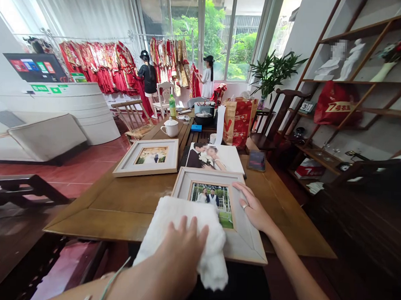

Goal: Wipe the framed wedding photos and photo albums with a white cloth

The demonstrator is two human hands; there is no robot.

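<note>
A pale framed wedding photo (241, 241) lies at the near edge of the wooden table (130, 200). My left hand (178, 252) rests flat, fingers stretched out, on a white fluffy cloth (183, 216) that covers the frame's left part. My right hand (254, 209) lies on the frame's right border, fingers extended and pressing it down; a ring shows on one finger.
A second framed photo (148, 157) and a photo book (216, 157) lie farther back. Beyond them are a phone (257, 160), a white teapot (170, 127), a red gift bag (238, 120) and a pot. Shelves stand on the right. Two people stand by a rack of red garments (100, 66).
</note>
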